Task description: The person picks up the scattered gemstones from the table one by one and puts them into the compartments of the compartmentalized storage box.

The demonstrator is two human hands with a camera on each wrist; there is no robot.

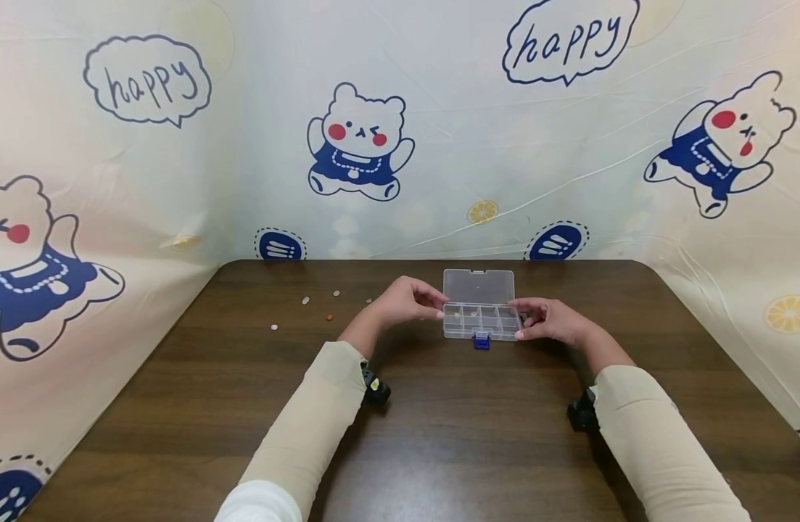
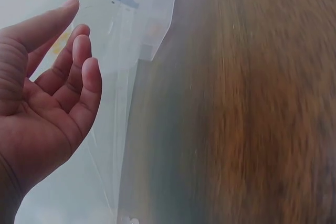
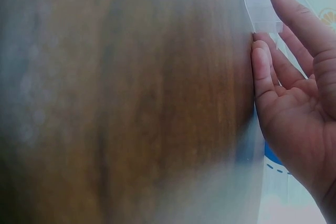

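A clear plastic compartment box (image 1: 481, 321) sits on the table with its lid (image 1: 479, 286) raised at the back and a blue latch (image 1: 481, 341) at the front. Some back left compartments hold tiny pale pieces. My left hand (image 1: 402, 301) is at the box's left end with loosely bent fingers; in the left wrist view, a small gap separates its fingertips (image 2: 90, 69) from the box (image 2: 155, 24). At the right end, my right hand (image 1: 553, 321) holds the box between thumb and fingers. The right wrist view shows its thumb (image 3: 302, 22) beside the box's end (image 3: 265, 17).
To the left on the brown wooden table (image 1: 478, 435) lie several small stones, among them a white one (image 1: 274, 327) and an orange one (image 1: 330, 317). A printed cloth (image 1: 452, 167) with cartoon bears hangs behind the table's far edge.
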